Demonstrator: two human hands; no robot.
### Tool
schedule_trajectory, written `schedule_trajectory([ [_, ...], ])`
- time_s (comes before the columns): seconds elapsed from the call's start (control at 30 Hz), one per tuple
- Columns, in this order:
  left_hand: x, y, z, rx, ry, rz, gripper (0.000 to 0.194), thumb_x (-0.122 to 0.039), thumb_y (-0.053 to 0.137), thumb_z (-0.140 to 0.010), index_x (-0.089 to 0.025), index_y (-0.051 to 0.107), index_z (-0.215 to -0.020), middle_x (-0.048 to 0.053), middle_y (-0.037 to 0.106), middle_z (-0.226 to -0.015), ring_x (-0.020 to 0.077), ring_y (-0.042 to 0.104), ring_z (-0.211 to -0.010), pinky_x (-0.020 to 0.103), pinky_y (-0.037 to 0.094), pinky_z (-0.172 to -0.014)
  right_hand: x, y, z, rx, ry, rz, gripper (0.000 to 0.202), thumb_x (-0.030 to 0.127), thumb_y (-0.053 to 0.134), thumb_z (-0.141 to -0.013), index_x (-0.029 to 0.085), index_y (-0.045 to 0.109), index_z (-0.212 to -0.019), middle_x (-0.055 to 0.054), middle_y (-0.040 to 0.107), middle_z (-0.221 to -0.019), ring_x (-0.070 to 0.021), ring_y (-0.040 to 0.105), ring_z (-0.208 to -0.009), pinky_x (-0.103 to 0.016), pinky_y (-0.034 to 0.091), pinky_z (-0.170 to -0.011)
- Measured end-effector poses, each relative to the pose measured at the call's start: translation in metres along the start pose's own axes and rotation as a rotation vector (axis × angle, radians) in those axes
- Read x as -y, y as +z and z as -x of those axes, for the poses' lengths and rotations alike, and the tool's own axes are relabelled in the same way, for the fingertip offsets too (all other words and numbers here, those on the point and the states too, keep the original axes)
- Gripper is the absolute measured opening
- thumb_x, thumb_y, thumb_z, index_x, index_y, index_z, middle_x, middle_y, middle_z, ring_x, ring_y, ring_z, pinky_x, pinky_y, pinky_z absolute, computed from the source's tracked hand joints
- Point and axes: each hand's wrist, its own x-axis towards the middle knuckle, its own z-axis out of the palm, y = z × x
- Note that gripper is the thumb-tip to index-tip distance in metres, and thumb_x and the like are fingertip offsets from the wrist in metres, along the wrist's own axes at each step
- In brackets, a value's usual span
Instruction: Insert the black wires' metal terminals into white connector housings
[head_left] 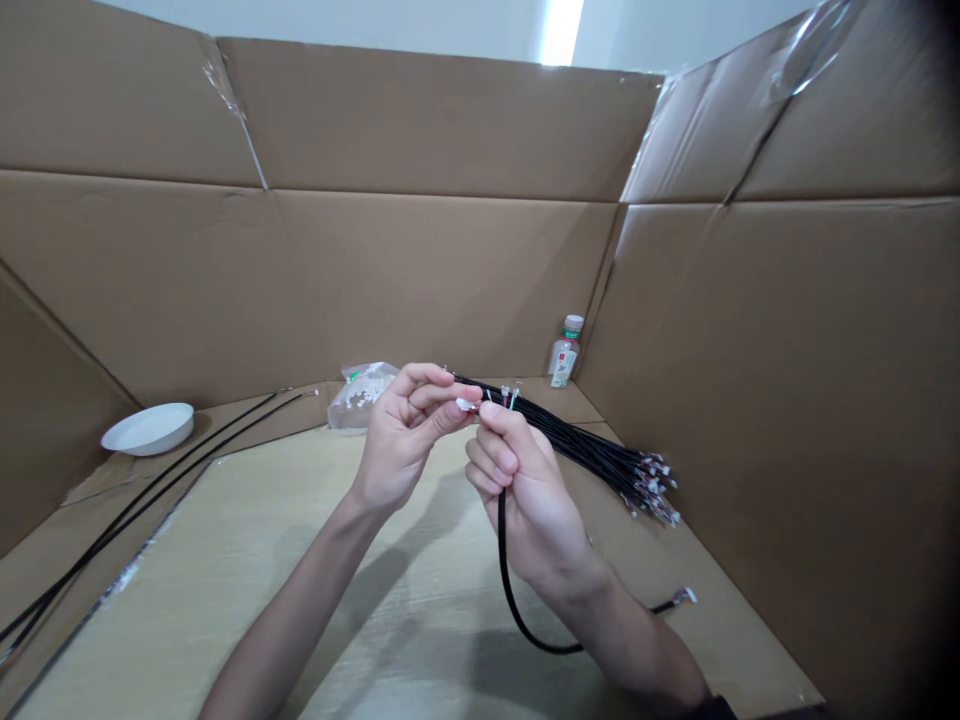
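Observation:
Both hands meet over the middle of the board. Between the thumb and fingers of my left hand (409, 430) is a small white connector (466, 405). My right hand (529, 490) is closed around the end of a black cable (506, 580), pinching thin wires right beside the connector. Other thin wires with white tips (510, 395) stick up above the right fingers. The cable hangs in a loop below the right hand and passes under the forearm. Its far end, with a white plug (685, 596), lies at the right. Where wire and connector join is too small to make out.
Behind my right hand lies a bundle of black cables (592, 440) with connector ends. A clear bag of white parts (360, 395) and a white bowl (150, 430) are at the back left. Two cables (172, 465) lie along the left. A bottle (565, 352) stands by the cardboard wall (450, 270).

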Motion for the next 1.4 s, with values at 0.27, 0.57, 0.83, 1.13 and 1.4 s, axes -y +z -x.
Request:
schedule_trajectory([
  [0.27, 0.001, -0.001, 0.001, 0.001, 0.025, -0.012, 0.02, -0.014, 0.079, -0.091, -0.026, 0.07, -0.104, -0.006, 0.083, -0.098, 0.0066, 0.077, -0.091, 0.015, 0.062, -0.085, 0.0, 0.0, 0.001, 0.001, -0.002, -0.001, 0.031, 0.025, 0.081, -0.081, 0.017, 0.055, -0.067, 0.011, 0.036, -0.049, -0.004, 0.023, -0.045, -0.015, 0.024, -0.041],
  [0.57, 0.0, -0.002, 0.001, -0.014, 0.039, -0.053, 0.02, -0.015, 0.08, -0.09, -0.025, 0.069, -0.103, -0.005, 0.082, -0.098, 0.0081, 0.078, -0.092, 0.017, 0.063, -0.085, -0.001, 0.001, -0.001, -0.009, 0.009, 0.007, 0.03, 0.024, 0.08, -0.082, 0.017, 0.054, -0.069, 0.011, 0.036, -0.05, -0.0044, 0.024, -0.046, -0.016, 0.025, -0.042],
  [0.83, -0.008, 0.003, 0.004, -0.084, 0.169, -0.284, 0.019, -0.013, 0.08, -0.089, -0.021, 0.067, -0.1, 0.0, 0.083, -0.095, 0.0151, 0.08, -0.093, 0.021, 0.066, -0.082, -0.001, -0.002, -0.002, 0.002, -0.003, 0.026, 0.033, 0.025, 0.08, -0.084, 0.018, 0.051, -0.069, 0.01, 0.036, -0.051, -0.0049, 0.023, -0.047, -0.017, 0.024, -0.043],
  [1.13, -0.011, 0.005, 0.005, -0.081, 0.231, -0.38, 0.018, -0.01, 0.078, -0.09, -0.021, 0.069, -0.1, 0.001, 0.083, -0.098, 0.0159, 0.08, -0.095, 0.022, 0.066, -0.084, -0.001, -0.003, -0.001, 0.024, -0.004, 0.021, 0.029, 0.024, 0.079, -0.084, 0.017, 0.055, -0.07, 0.011, 0.035, -0.051, -0.0048, 0.023, -0.047, -0.016, 0.025, -0.043],
  [1.4, -0.004, 0.004, 0.003, -0.077, 0.146, -0.241, 0.017, -0.014, 0.079, -0.09, -0.021, 0.066, -0.099, 0.001, 0.083, -0.096, 0.0146, 0.08, -0.094, 0.021, 0.065, -0.082, 0.0, -0.003, -0.002, 0.046, 0.007, 0.02, 0.024, 0.024, 0.08, -0.083, 0.016, 0.059, -0.073, 0.011, 0.035, -0.051, -0.0049, 0.023, -0.047, -0.015, 0.025, -0.043],
])
